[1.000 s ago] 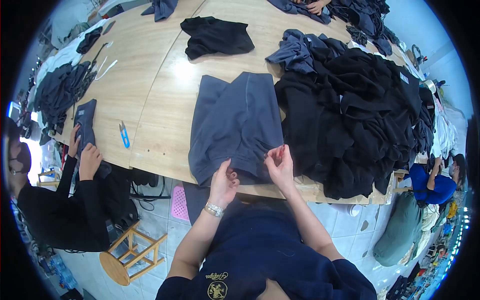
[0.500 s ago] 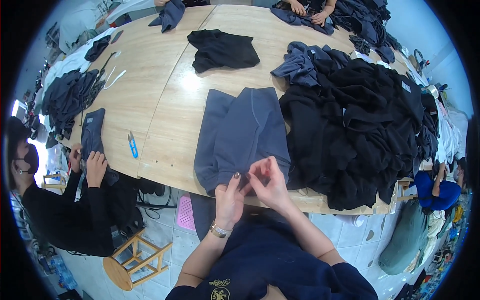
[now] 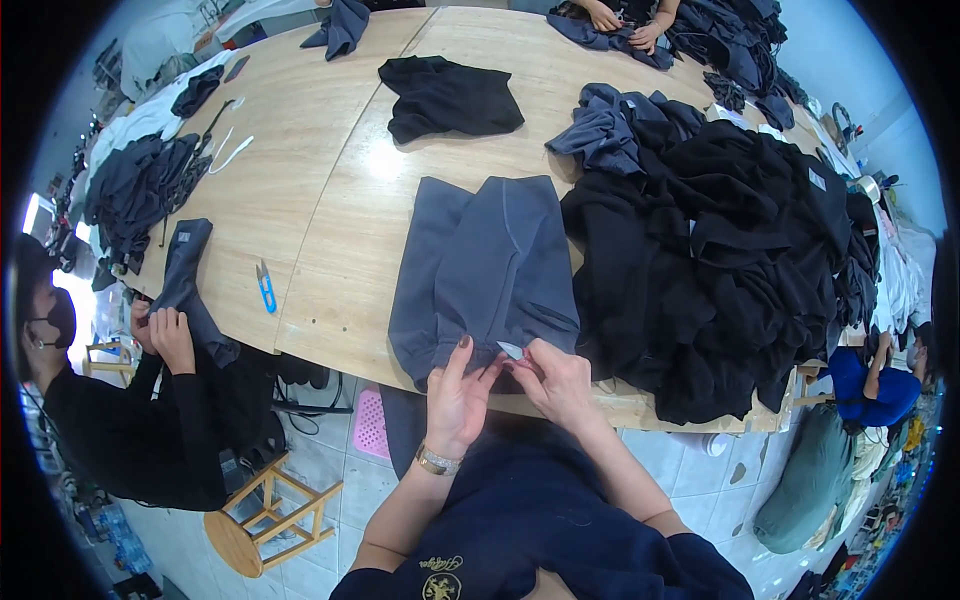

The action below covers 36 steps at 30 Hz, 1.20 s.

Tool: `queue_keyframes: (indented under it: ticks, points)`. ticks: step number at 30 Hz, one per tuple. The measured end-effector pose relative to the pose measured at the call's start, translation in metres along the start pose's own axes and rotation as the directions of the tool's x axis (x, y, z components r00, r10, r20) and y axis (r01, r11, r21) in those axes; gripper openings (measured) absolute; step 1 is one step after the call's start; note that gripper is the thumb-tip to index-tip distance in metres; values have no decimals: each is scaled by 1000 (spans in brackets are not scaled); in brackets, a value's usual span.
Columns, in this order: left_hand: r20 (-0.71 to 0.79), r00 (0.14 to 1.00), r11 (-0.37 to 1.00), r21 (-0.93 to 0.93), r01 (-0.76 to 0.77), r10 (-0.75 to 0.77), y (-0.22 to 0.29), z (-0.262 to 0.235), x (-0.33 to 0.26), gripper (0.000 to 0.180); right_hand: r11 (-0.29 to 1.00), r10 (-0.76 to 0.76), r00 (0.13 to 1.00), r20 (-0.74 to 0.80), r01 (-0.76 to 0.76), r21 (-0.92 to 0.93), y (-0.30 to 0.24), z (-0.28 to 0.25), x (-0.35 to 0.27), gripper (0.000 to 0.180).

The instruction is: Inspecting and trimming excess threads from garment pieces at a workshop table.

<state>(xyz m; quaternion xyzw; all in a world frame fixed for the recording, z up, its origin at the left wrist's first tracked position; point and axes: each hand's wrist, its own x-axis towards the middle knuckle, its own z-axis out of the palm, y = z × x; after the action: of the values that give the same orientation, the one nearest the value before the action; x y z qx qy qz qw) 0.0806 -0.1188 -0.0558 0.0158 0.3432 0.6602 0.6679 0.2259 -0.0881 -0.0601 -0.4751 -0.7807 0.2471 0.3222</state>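
A slate-grey garment [image 3: 480, 270] lies spread on the table in front of me, its near edge at the table's front edge. My left hand [image 3: 457, 400] pinches that near edge between thumb and fingers. Just to its right, my right hand [image 3: 555, 385] is closed around thread snips [image 3: 511, 350]; only their pointed metal blades show, directed up and left over the garment. The handle is hidden in my palm. The fingertips of both hands almost meet at the fabric edge.
A large heap of black garments [image 3: 700, 270] borders the grey one on the right. Blue-handled snips [image 3: 266, 287] and a black garment [image 3: 450, 100] lie on the table [image 3: 330, 230]. On the left a masked co-worker [image 3: 120, 400] handles dark cloth near a wooden stool [image 3: 265, 520].
My right hand has turned palm-down, and the snips' blades now show at its fingertips. My left hand keeps its pinch. The co-worker on the left has shifted their cloth.
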Motion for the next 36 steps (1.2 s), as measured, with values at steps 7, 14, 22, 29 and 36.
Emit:
queue_keyframes:
  ticks: [7,14,22,29,36]
  points:
    - [-6,999,999,18,-45,45,-2,2,-1,15,984,-97,994,-54,88,-154,2,3,1,26]
    - [-7,997,996,46,-71,71,-6,4,-1,14,968,-135,990,-50,121,-221,1,1,5,26]
    - [-1,996,995,48,-93,93,-7,-1,1,12,961,-141,989,-35,128,-246,-2,2,7,24]
    - [-5,993,988,108,-113,114,-6,0,-1,11,997,-24,997,-78,18,-80,1,5,5,21]
    - [-122,967,394,896,204,-222,16,-84,-7,26,876,388,908,-156,-311,370,40,10,7,27]
